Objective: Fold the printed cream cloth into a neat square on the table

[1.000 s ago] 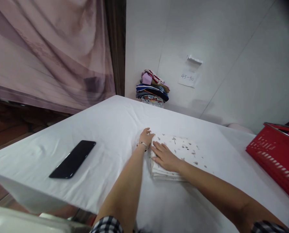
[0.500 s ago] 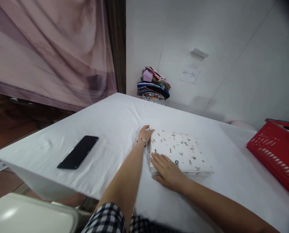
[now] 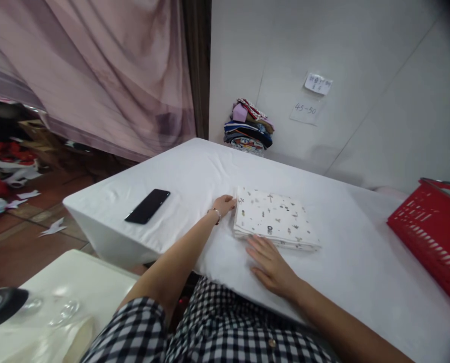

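Note:
A folded white cloth with small dark prints (image 3: 274, 218) lies on the white-covered table (image 3: 194, 176). My left hand (image 3: 223, 204), a bracelet on its wrist, touches the cloth's near left corner; its fingers curl against the edge. Just in front of the cloth's near edge, my right hand (image 3: 272, 264) lies flat on the table with its fingers stretched out and nothing in it.
A black phone (image 3: 148, 206) lies on the table's left side. A red plastic basket (image 3: 432, 222) stands at the right edge. A stack of folded clothes (image 3: 248, 126) sits at the far wall under paper notes. A white chair (image 3: 58, 302) is at lower left.
My right hand has slid off the top of the folded cloth onto the table in front of it. The view has pulled back and up; my left hand stays at the corner.

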The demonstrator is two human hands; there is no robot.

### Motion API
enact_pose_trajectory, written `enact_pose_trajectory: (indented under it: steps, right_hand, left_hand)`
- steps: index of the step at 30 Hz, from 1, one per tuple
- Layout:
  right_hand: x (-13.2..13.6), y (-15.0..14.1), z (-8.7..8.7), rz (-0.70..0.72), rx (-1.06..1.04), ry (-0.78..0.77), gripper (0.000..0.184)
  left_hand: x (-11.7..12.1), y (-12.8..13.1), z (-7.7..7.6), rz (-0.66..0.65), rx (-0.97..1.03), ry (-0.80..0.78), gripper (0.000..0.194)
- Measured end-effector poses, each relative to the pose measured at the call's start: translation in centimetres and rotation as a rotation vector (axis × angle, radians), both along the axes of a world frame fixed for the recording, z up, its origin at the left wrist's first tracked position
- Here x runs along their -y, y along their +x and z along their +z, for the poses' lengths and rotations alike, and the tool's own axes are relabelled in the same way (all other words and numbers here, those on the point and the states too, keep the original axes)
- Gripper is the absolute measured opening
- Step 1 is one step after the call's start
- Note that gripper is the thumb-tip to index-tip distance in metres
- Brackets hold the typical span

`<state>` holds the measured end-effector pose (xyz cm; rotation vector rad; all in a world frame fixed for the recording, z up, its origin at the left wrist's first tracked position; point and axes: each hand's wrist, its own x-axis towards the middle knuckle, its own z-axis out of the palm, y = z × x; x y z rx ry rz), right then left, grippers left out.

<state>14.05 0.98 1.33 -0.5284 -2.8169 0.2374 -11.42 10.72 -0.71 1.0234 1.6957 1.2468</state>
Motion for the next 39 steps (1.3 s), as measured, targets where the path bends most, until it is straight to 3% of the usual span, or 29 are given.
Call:
enact_pose_trajectory:
  steps: [3,5,8,11,16,23,29,33,39]
  right_hand:
    - [-1.0,3.7,-0.2,-0.192,-0.155,0.046,0.046]
    - [-2.5,6.2,-0.5,-0.322,-0.259,0.074,0.041]
    - [-4.9,9.9,-1.1,-0.492,-0.356,0.125,0.036]
    - [-6.4,12.8,-1.8,-0.667,-0.371,0.081,0.035]
    - [-6.1,14.3,-2.3,-0.923,-0.369,-0.165,0.040]
    - [-5.6,13.6,-1.9,-1.050,-0.520,-0.390,0.046]
    - [-7.1,13.4,-1.4,-1.138,-0.728,-0.589,0.046]
    - [-8.2,13.1,-1.4,-1.118,-0.744,-0.693,0.046]
    - [-9.2,13.1,-2.3,-1.046,-0.878,-0.690,0.041]
  left_hand:
    - [4.1,0.7,0.7,-0.089,0.020,-0.050,0.020]
    - [6.5,1.1,1.2,-0.135,-0.031,-0.109,0.025]
    - [9.0,2.0,1.9,-0.061,-0.186,-0.138,0.038]
    - [10.1,3.1,2.5,0.052,-0.281,-0.056,0.037]
    - [9.8,4.5,3.2,0.051,-0.471,-0.070,0.033]
    - [9.3,5.0,3.4,0.006,-0.530,-0.194,0.025]
    - [9.1,4.9,3.2,0.021,-0.554,-0.234,0.035]
    - [8.6,4.7,3.1,-0.005,-0.605,-0.248,0.032]
    - [8.7,4.5,3.5,-0.017,-0.536,-0.255,0.030]
